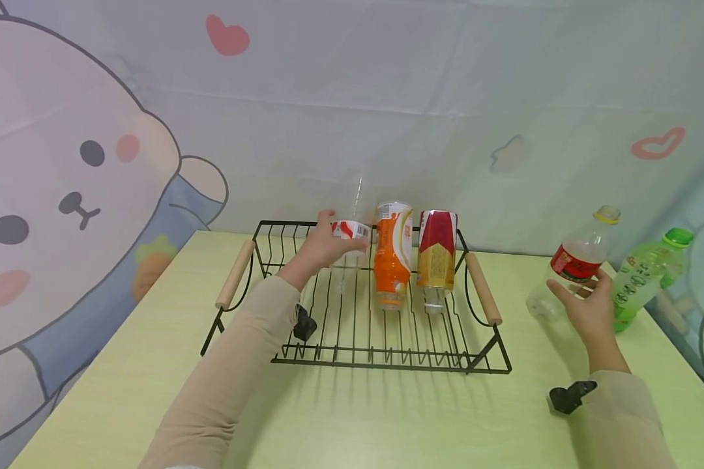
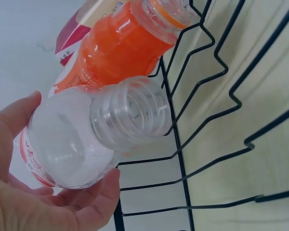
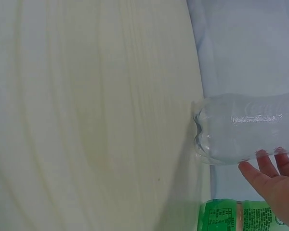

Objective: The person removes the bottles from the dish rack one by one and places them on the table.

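Fingers curled, a person's left hand [image 1: 326, 246] grips a clear bottle [image 1: 350, 230], neck down at a black wire rack [image 1: 387, 367], while the right hand [image 1: 594, 309] grasps a red-labelled bottle [image 1: 576, 260], neck up and tilted; whether its base meets the table [image 1: 387, 423] cannot be told. In the rack, an orange bottle [image 1: 392, 251] and a maroon-and-gold bottle [image 1: 437, 251] lean neck down. A green bottle [image 1: 639, 280] stands just beside the right hand. The step in hand looks like settling the clear bottle into the row; the next move seems to call for steadying it before the fingers release.
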The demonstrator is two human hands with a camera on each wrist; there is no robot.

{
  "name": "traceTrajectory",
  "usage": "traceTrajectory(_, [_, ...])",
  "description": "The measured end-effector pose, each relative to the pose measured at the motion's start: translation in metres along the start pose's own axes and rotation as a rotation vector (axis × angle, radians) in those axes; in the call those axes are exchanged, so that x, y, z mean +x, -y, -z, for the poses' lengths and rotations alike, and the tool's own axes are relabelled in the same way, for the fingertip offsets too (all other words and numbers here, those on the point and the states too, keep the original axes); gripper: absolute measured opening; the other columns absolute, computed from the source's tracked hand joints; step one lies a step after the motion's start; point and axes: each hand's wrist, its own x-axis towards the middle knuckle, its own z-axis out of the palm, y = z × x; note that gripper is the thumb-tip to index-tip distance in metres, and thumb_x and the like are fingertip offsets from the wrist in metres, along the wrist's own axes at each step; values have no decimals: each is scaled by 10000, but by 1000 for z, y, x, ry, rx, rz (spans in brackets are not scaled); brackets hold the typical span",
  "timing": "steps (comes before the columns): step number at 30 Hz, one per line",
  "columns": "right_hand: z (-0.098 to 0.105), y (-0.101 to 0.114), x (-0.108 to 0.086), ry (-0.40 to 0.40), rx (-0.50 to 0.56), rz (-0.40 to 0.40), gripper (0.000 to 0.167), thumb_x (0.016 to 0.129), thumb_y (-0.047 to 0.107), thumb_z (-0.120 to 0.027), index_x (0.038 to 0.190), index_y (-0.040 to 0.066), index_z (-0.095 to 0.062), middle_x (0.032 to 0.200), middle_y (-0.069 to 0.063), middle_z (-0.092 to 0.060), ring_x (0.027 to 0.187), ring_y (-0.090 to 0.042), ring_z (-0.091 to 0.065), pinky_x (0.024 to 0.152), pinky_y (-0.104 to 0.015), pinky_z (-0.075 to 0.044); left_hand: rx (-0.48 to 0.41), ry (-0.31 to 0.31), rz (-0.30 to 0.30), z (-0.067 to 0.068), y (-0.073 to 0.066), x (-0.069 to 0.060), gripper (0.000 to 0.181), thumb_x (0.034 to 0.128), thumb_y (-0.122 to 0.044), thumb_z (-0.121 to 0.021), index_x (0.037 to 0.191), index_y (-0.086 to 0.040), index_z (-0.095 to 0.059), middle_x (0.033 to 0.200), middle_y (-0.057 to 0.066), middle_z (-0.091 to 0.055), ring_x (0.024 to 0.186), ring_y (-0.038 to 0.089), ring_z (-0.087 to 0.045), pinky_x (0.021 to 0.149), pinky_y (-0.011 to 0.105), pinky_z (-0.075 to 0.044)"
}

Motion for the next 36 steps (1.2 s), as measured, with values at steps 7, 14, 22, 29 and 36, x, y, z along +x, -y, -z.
traceTrajectory(7, [2, 2, -3, 6, -11, 10, 959, 894, 476, -610, 1525, 66, -16, 1421, -193, -293, 1211, -342, -400, 948, -429, -421, 17, -7, -32, 1, -5, -1, 960, 831, -328, -749, 1517, -116, -112, 1259, 178, -510, 1059, 282, -543, 939, 413, -484])
traceTrajectory(14, [4, 6, -5, 13, 7, 9, 946, 905, 455, -604, 1527, 68, -5, 1462, -205, -263, 1264, -373, -362, 1030, -493, -384, 29, -2, -63, 6, -13, -3, 951, 838, -320, -741, 1526, -136, -110, 1222, 158, -528, 1050, 279, -540, 938, 423, -482])
traceTrajectory(22, [10, 10, -6, 15, 25, 48, 911, 918, 410, -606, 1530, 84, -14, 1480, -215, -238, 1298, -362, -349, 1040, -435, -394, 70, 8, -89, 11, -20, -7, 940, 836, -335, -744, 1522, -162, -124, 1180, 139, -544, 1024, 277, -546, 928, 422, -486])
traceTrajectory(29, [18, 13, -8, 20, 24, 82, 905, 919, 390, -611, 1524, 65, -22, 1451, -209, -260, 1295, -347, -358, 855, -168, -426, 96, 21, -108, 14, -21, -7, 945, 827, -333, -756, 1522, -168, -137, 1166, 133, -552, 998, 267, -549, 904, 402, -494])
traceTrajectory(36, [30, 24, -11, 18, 44, 92, 902, 923, 399, -604, 1531, 94, -12, 1496, -236, -217, 1365, -391, -292, 1124, -474, -302, 102, 45, -124, 18, -26, -12, 957, 822, -324, -760, 1525, -186, -125, 1170, 126, -553, 990, 265, -561, 884, 397, -505])
